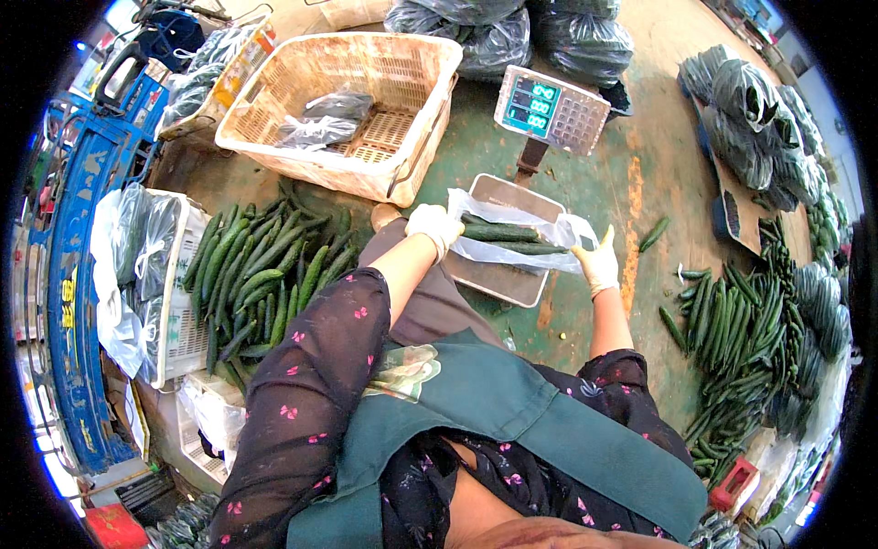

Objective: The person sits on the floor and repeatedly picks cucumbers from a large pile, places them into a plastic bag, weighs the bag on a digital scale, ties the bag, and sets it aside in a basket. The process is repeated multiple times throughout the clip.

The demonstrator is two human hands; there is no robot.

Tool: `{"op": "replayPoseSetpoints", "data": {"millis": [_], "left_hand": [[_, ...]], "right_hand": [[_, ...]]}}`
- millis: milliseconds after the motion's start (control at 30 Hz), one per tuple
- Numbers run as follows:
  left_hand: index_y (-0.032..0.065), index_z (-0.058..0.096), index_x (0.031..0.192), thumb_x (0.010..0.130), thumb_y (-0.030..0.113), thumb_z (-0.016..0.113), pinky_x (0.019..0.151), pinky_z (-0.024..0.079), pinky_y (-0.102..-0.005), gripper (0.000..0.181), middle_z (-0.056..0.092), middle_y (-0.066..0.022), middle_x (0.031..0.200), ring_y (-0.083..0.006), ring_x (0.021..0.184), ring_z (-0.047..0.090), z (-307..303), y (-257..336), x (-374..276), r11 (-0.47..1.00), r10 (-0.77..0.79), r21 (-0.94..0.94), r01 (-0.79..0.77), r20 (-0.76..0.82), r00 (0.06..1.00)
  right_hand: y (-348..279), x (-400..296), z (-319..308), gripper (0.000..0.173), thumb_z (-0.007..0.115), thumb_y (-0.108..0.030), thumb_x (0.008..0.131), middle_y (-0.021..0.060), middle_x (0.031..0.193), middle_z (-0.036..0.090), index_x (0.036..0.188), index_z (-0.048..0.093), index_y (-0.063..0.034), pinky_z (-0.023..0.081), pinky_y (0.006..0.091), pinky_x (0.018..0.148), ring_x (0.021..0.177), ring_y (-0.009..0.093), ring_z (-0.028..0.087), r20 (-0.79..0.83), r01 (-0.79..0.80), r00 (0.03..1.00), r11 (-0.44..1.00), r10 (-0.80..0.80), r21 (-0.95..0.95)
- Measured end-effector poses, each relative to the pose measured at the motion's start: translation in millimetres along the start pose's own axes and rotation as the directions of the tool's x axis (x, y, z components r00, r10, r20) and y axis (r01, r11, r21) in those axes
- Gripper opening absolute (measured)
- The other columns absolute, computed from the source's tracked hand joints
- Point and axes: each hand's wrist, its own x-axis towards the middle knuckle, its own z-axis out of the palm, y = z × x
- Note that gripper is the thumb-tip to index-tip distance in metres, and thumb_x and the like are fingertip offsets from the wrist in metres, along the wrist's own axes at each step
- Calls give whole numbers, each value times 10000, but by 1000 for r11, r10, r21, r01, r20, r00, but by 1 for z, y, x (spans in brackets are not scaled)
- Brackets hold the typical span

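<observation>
Between my gloved hands a clear plastic bag [511,257] with several dark green cucumbers [504,233] lies across the metal platform [501,281] of an electronic scale. My left hand [435,230] grips the bag's left end. Its opposite end is pinched in my right hand [598,262], at the right side of the platform. Behind the platform, the scale's display head [552,110] stands on a post, with lit digits and a keypad.
A dirty plastic crate [411,158] holding bagged cucumbers [326,123] stands ahead on the left. Loose cucumbers are piled at left [267,267] and right [734,316]. Filled bags [748,130] rest on a low cart at right. A blue metal vehicle side [75,288] borders the left.
</observation>
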Motion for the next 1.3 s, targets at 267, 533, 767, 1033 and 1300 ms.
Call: {"op": "replayPoseSetpoints", "data": {"millis": [267, 533, 767, 1033, 1300], "left_hand": [[71, 750, 779, 863, 352, 602, 813, 510, -375, 329, 701, -178, 858, -300, 830, 681, -32, -14, -40, 787, -72, -593, -169, -361, 930], [-2, 549, 1299, 1036, 162, 432, 938, 484, -299, 332, 643, -76, 1184, -147, 1035, 613, -199, 35, -214, -78, 225, -804, -590, -590, 775], [57, 485, 1339, 758, 304, 819, 823, 504, -333, 715, 662, -65, 1055, -157, 978, 624, -213, 61, -293, 481, 631, -607, -632, -260, 731], [100, 656, 815, 950, 549, 506, 397, 353, -213, 492, 624, -14, 661, -69, 476, 503, -177, 58, -296, 243, 527, -918, -313, -146, 837], [9, 683, 1024, 1007, 488, 428, 468, 470, -233, 542, 663, -109, 671, -141, 514, 595, -162, 36, -278, 32, 568, -998, -51, -24, 823]], "right_hand": [[-85, -23, -75, 390, 538, -60, 926, 27, 912, 649, 1311, 551, -4, 460, 231, 675, 687, 85, 539, 102, 26, 969, 500, -227, 865], [-221, -126, -252, 448, 578, 86, 803, 128, 1231, 631, 1250, 577, 55, 485, 267, 755, 845, 145, 593, -401, 873, 488, 430, -775, 231], [-347, -203, -261, 408, 668, -207, 573, 50, 782, 646, 941, 728, -43, 515, 400, 752, 751, 219, 597, -105, 894, -440, -446, -892, 48], [-346, -208, -216, 508, 772, -144, 790, 88, 998, 681, 1235, 580, 7, 518, 297, 744, 896, 123, 638, 653, 295, 59, 638, -755, 712], [-286, -202, -163, 164, 715, -78, 849, 41, 865, 647, 967, 648, 14, 485, 255, 696, 759, 112, 590, 319, 474, 481, 549, -816, 688]]}}
